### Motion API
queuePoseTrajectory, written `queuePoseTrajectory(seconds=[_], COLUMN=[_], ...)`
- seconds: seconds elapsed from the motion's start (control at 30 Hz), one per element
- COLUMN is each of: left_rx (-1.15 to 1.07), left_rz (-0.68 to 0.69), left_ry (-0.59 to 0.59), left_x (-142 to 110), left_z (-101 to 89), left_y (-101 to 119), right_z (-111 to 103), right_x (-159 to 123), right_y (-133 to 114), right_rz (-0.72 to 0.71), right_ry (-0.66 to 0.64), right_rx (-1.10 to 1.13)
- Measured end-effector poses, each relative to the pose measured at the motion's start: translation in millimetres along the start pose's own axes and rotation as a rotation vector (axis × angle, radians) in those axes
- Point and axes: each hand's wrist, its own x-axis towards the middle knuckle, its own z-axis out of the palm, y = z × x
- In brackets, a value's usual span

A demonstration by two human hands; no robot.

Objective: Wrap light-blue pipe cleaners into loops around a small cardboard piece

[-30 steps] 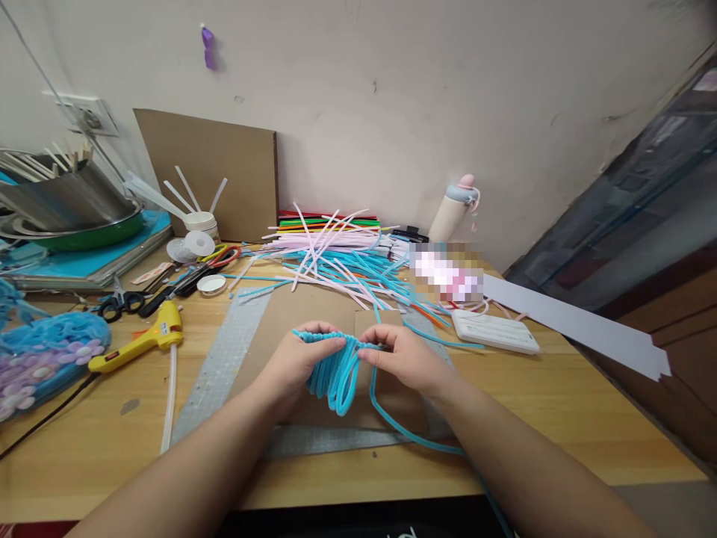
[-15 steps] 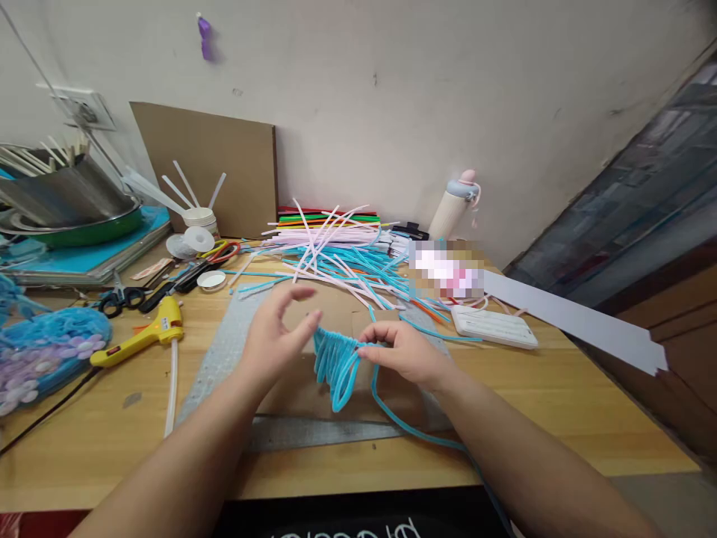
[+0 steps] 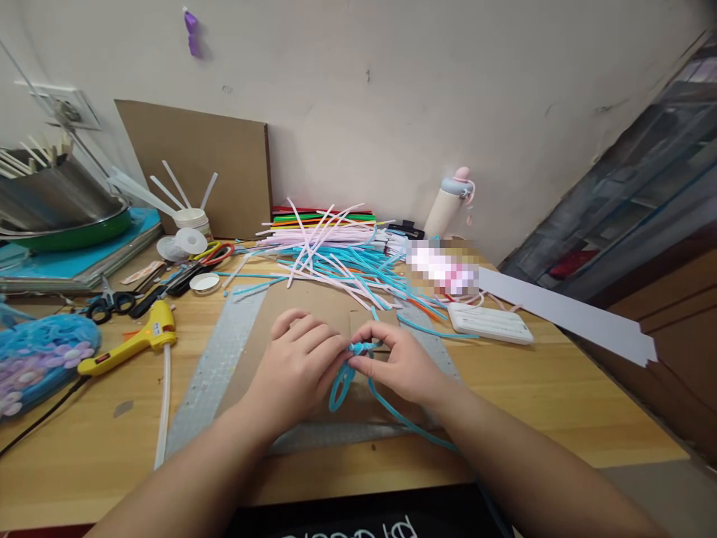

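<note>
My left hand (image 3: 302, 366) is closed around a row of blue pipe cleaner loops (image 3: 340, 387), covering most of them. Only the last loops show, hanging below its fingertips. My right hand (image 3: 400, 364) pinches the blue pipe cleaner at the right end of that row, its fingertips nearly touching those of the left. A long blue strand (image 3: 411, 427) trails from the right hand down towards the front of the table. Beneath both hands lie a brown cardboard sheet (image 3: 246, 407) and a grey cutting mat (image 3: 199, 407).
A heap of blue and pink pipe cleaners (image 3: 336, 258) lies behind the cardboard. On the left are a yellow glue gun (image 3: 134, 344), black scissors (image 3: 110, 300) and a flowered blue piece (image 3: 50, 359). A white box-shaped device (image 3: 490, 323) and a bottle (image 3: 445, 205) stand to the right.
My left hand, open with fingers apart before, has come right and closed over the loops, hiding most of them. My right hand keeps its pinch. The whole view has shifted slightly.
</note>
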Motion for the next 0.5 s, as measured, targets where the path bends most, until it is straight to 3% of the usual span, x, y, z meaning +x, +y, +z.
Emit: queuePoseTrajectory(seconds=[0.2, 0.5], left_rx=[-0.027, -0.377], left_rz=[0.009, -0.283], left_ry=[0.021, -0.190], left_x=[1.8, 2.0], left_z=[-2.9, -3.7], left_y=[3.7, -0.6], right_z=[2.6, -1.8], right_x=[-2.3, -3.2], right_y=[2.3, 0.9], right_rz=[-0.026, -0.048], right_ry=[0.067, -0.004], right_rx=[-0.079, -0.125])
